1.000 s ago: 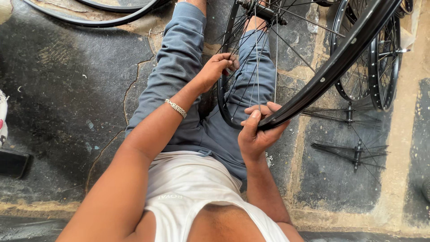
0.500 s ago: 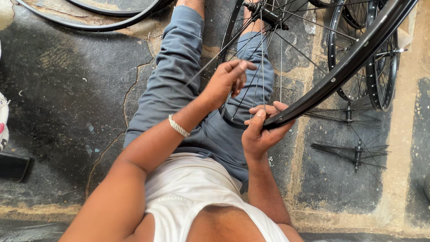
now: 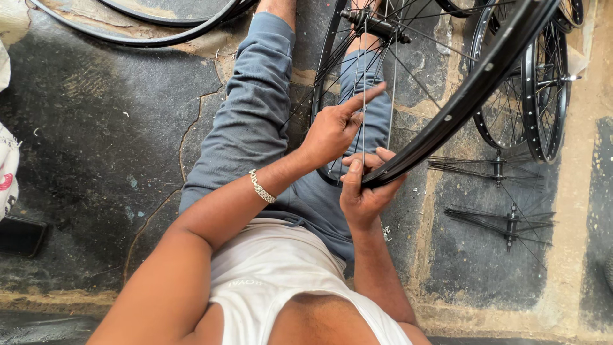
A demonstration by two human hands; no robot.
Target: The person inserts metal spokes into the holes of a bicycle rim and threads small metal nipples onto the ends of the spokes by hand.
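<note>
Here I sit on the cracked dark floor [image 3: 96, 147] with my legs stretched out in grey trousers [image 3: 255, 128], and a black bicycle wheel rim [image 3: 460, 102] stands tilted over my lap, its lower edge close to my belly and its hub [image 3: 373, 25] up between my shins. My right hand [image 3: 361, 191] is closed around the bottom of the rim, thumb up on the near side and fingers curled over the top edge. My left hand [image 3: 335, 128] is up among the thin spokes [image 3: 364, 96], the index finger stretched straight out and the other fingers loosely bent; the hand touches the spokes, though I cannot tell whether it pinches one of them. A metal chain bracelet [image 3: 262, 186] sits on my left wrist. To my right another spoked wheel [image 3: 543, 83] stands upright near the pale strip of floor, and two loose hubs with bundled spokes [image 3: 504, 191] lie flat on the ground just below it. A bare hoop [image 3: 128, 32] lies at the upper left, well apart from me, and a dark flat phone [image 3: 22, 235] rests at the left edge.
</note>
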